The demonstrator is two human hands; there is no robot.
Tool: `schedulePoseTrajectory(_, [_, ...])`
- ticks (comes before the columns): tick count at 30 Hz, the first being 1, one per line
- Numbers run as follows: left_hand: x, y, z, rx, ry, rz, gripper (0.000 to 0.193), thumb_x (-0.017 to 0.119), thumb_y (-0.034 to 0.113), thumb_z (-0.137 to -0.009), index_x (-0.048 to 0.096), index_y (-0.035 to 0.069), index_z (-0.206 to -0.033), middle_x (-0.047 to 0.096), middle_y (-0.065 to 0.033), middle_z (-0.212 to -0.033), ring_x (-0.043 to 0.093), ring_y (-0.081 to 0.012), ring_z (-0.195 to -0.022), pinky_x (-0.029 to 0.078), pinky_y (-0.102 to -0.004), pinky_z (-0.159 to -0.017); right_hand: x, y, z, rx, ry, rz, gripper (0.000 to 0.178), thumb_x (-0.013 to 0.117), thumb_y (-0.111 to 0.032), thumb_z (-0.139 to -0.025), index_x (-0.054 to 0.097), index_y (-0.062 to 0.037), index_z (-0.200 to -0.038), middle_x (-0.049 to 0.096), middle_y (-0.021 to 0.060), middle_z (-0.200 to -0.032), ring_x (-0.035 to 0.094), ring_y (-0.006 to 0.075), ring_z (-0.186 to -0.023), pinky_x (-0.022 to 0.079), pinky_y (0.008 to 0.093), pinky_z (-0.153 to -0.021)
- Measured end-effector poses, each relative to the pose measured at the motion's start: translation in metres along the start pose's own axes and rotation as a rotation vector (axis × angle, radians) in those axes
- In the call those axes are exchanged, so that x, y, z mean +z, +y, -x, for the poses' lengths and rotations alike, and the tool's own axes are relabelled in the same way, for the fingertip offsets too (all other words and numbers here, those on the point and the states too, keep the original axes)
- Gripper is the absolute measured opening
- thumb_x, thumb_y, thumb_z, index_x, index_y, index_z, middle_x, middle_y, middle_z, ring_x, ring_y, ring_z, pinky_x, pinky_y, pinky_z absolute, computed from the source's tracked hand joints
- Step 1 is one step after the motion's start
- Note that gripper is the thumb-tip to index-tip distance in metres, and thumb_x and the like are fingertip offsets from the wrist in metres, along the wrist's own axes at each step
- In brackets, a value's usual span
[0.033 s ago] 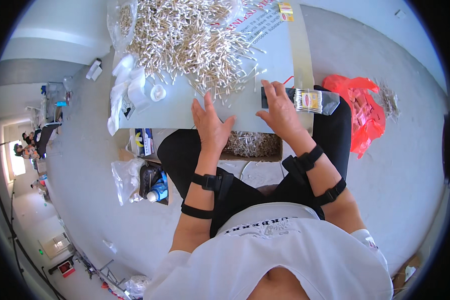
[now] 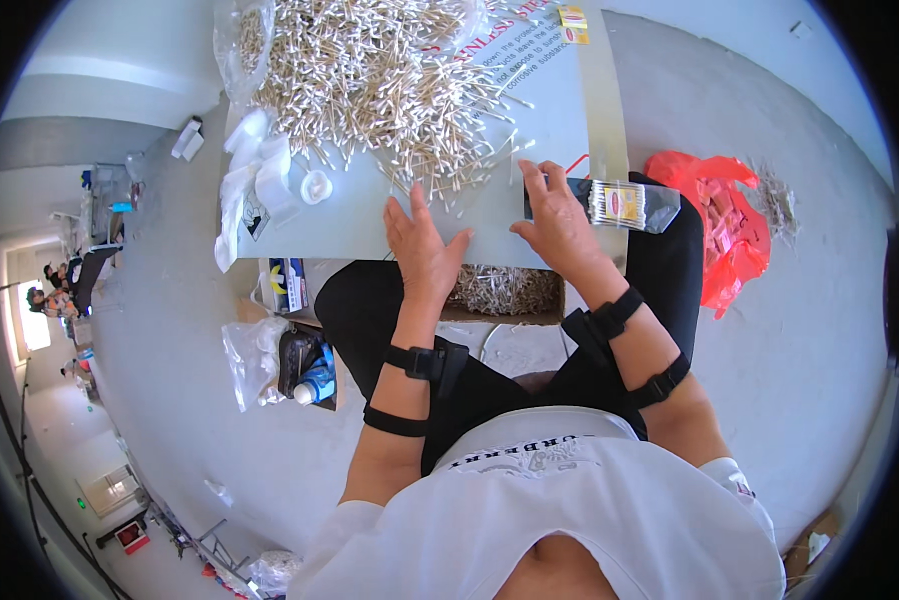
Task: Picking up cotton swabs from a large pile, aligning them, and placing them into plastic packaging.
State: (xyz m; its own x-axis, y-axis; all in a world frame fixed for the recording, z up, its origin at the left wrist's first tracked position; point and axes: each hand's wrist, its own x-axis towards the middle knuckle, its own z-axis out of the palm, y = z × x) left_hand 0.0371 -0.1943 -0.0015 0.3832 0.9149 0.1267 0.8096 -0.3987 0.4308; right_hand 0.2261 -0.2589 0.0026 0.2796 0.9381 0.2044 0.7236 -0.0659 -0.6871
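And the left hand [image 2: 425, 247] is hanging wide-spread by the cotton swab pile [image 2: 370, 95], the right hand [image 2: 558, 215] is arching loosely open over the dark strip [image 2: 579, 189], and 1 clear swab packet [image 2: 620, 204] is jutting past the table's [image 2: 350, 228] right edge.

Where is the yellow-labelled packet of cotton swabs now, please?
In the head view, the packet lies across the table's right edge, just right of the right hand and left of the red bag.
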Motion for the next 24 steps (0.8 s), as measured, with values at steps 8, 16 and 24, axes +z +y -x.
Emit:
schedulePoseTrajectory(8, [0.038,-0.01,-0.046,0.017,0.064,-0.026,0.079,0.065,0.021,-0.087,0.018,0.001,-0.148,0.019,-0.0381,-0.147,0.016,-0.0511,-0.14,0.015,-0.058,-0.113,0.039,-0.001,-0.066,-0.004,-0.093,-0.015,0.063,0.073,-0.004,-0.072,0.042,0.0016,-0.127,0.042,0.0277,-0.125,0.057,0.0446,-0.104,0.052,0.0444,-0.087])
schedulePoseTrajectory(16, [0.047,-0.023,-0.126,0.087,0.154,-0.104,0.071,0.062,0.019,-0.088,0.026,0.002,-0.146,0.027,-0.0362,-0.145,0.021,-0.049,-0.139,0.017,-0.0567,-0.113,0.063,0.02,-0.153,-0.034,0.027,-0.081,0.047,0.072,-0.005,-0.072,0.056,0.0,-0.117,0.057,0.0208,-0.105,0.063,0.0386,-0.088,0.053,0.0417,-0.078])
schedulePoseTrajectory(24, [0.018,-0.027,-0.101,0.093,0.253,0.042,0.056,0.073,0.009,-0.075,0.052,0.009,-0.127,0.052,-0.0185,-0.127,0.044,-0.0378,-0.125,0.035,-0.05,-0.101,0.019,0.038,-0.112,0.141,0.071,-0.117,0.025,0.066,-0.006,-0.077,0.065,0.0035,-0.101,0.067,0.017,-0.08,0.065,0.0251,-0.069,0.052,0.0334,-0.067])
